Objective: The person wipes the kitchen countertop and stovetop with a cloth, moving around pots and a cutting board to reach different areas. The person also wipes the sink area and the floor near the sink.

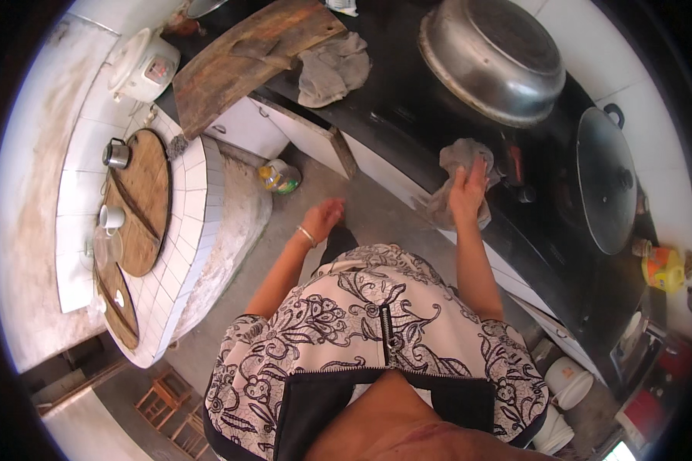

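My right hand presses with its fingers extended on a crumpled grey cloth, which lies over the front edge of the black countertop. Part of the cloth hangs down past that edge. My left hand, with a bracelet at the wrist, hangs over the floor in front of my body, its fingers loosely curled and nothing visible in it. Beyond the cloth, a large metal basin rests upside down on the counter. A second grey cloth lies further left, beside a wooden cutting board with a cleaver on it.
A large pan lid and a yellow container are at the right. To the left, a tiled stove bears round wooden lids, a metal mug and a white cup. An oil bottle stands on the floor. A rice cooker is at upper left.
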Motion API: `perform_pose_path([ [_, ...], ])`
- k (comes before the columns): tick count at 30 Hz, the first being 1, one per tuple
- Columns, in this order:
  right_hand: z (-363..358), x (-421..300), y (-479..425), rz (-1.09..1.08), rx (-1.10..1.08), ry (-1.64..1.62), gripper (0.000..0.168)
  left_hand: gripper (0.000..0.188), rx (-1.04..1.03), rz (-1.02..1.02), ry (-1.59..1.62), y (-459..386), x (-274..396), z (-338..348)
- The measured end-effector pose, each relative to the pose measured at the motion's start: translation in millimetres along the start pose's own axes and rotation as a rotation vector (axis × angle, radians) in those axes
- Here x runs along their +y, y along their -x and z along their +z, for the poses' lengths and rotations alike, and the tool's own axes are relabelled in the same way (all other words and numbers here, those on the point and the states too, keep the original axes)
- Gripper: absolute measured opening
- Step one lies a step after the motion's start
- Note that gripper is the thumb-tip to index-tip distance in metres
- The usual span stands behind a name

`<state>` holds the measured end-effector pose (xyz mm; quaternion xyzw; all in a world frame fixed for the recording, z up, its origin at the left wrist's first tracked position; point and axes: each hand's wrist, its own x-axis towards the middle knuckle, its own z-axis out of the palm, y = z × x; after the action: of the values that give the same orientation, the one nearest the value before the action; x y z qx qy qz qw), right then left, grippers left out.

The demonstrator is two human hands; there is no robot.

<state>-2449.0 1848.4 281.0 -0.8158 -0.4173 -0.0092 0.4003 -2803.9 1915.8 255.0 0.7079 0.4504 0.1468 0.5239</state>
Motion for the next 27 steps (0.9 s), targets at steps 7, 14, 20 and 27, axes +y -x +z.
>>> perform_pose_path([
  [7,61,-62,-43,0.008,-0.301,0.491,0.053,0.052,0.244,0.587,-0.392,-138,100,-118],
  [14,137,-116,-83,-0.118,-0.329,0.489,0.051,0.068,0.161,0.590,-0.907,-236,128,-141],
  [20,201,-145,-155,-0.185,-0.376,0.459,0.050,0.050,0.035,0.464,-1.245,-280,124,-138],
  [27,238,-126,-216,-0.198,-0.357,0.499,0.047,0.027,0.107,0.637,-1.300,-257,73,-169],
])
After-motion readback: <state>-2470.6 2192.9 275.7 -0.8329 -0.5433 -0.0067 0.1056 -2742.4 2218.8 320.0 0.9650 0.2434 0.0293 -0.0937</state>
